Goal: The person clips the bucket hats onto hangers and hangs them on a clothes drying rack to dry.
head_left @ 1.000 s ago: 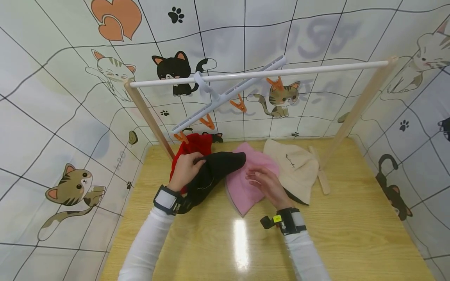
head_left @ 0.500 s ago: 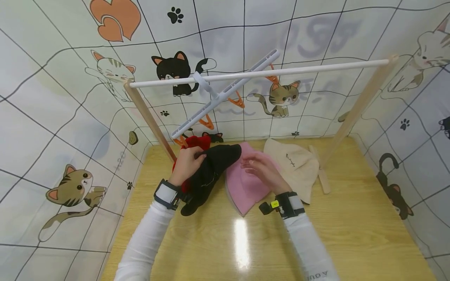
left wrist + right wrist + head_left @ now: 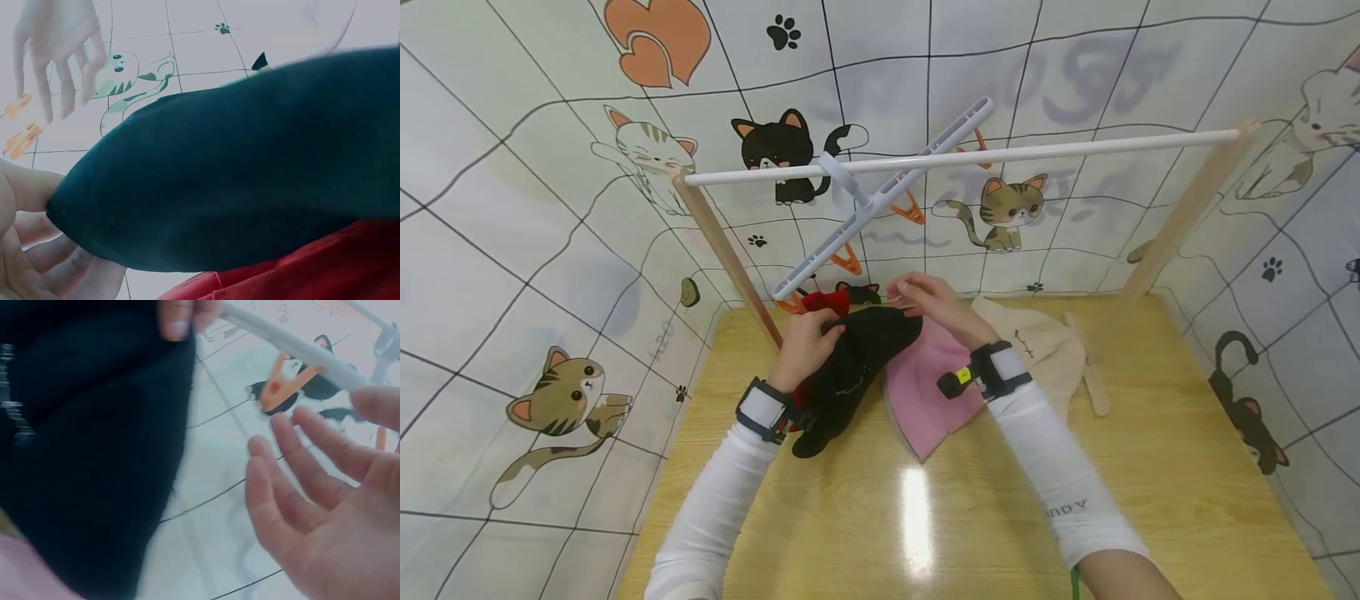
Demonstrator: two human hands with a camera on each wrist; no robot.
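In the head view my left hand [image 3: 805,348] pinches the edge of a black hat [image 3: 868,346] with pale lettering. The left wrist view shows thumb and fingers on the black cloth [image 3: 206,169]. My right hand [image 3: 931,302] is raised beyond that hat, its fingers loosely bent and holding nothing; in the right wrist view a gap separates it from the cloth. Above hangs a pale blue hanger [image 3: 880,198] with orange clips [image 3: 847,261], slanted across a white rail [image 3: 1037,152]. A red hat [image 3: 827,303], partly hidden, lies behind the left hand, near the hanger's lowest clip.
A pink bucket hat [image 3: 925,400] lies under my right forearm. To its right is a beige hat [image 3: 1052,346], partly covered by that arm. Wooden posts [image 3: 726,254] carry the rail above the wooden table [image 3: 865,517]. A cat-print backdrop [image 3: 1075,75] encloses the back and sides.
My right hand has moved from over the pink hat up and away, toward the hanger. The left hand keeps its pinch on the black hat, and the hanger has swung slightly.
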